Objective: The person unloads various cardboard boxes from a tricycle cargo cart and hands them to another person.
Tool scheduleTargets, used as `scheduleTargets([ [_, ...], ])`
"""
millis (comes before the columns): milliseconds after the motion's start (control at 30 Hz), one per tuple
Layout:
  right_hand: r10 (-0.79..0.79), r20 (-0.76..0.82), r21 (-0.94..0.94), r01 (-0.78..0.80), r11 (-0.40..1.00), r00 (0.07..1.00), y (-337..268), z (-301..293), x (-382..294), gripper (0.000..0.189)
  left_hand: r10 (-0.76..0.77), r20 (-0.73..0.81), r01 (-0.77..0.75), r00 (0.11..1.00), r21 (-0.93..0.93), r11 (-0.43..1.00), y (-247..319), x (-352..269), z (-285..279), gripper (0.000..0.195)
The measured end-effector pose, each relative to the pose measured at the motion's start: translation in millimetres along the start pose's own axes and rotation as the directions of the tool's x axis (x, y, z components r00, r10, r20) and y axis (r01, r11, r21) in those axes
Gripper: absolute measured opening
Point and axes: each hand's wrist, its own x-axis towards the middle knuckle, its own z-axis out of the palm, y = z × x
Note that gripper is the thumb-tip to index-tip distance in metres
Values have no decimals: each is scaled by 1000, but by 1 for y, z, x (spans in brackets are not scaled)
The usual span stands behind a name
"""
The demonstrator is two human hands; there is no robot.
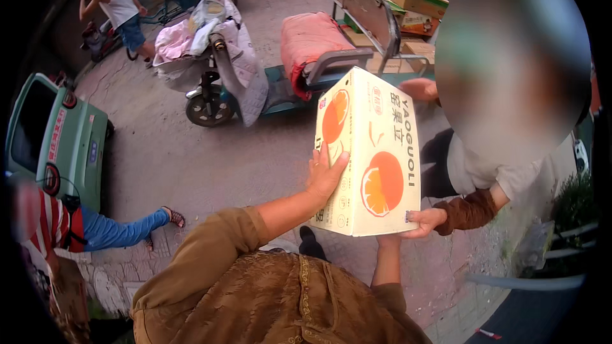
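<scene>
A cream cardboard fruit carton (387, 172) printed with orange citrus pictures and lettering is held up in front of me, tilted. My left hand (326, 174) presses against its left side with the fingers spread. Under the near bottom edge, my right hand (389, 240) supports the carton, its fingers hidden beneath it. A person facing me on the right grips the near right corner with one hand (426, 222), a brown oversleeve on that arm. That person's other hand (419, 91) is at the far right side of the carton, partly hidden by it.
Beyond the carton stands an electric cargo tricycle (270, 86) with a pink-covered seat (311, 38) and stacked boxes (416, 2) behind. A green vehicle (71, 138) is parked at left. A person in striped clothing (52, 215) stands nearby; another in a white vest (114, 2) is farther off.
</scene>
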Motion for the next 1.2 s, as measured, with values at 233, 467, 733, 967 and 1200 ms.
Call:
scheduleTargets([
  [233,372,363,-269,-286,920,854,84,143,14,55,-268,-337,167,903,-301,939,-40,-68,-148,93],
  [467,807,459,-699,-410,587,373,254,275,-10,49,-260,-833,-450,488,-496,742,-135,-208,-286,88],
  [733,884,406,-877,-373,304,-234,452,386,-170,41,-308,-939,-858,153,-281,429,-186,-416,-388,77],
  [967,906,252,-955,-238,177,-341,526,420,-300,44,-347,-936,-838,-56,-145,526,-170,-532,-416,75],
  [1200,890,230,-962,-230,147,-393,535,437,-354,48,-321,-939,-839,-124,-74,540,-174,-570,-439,72],
])
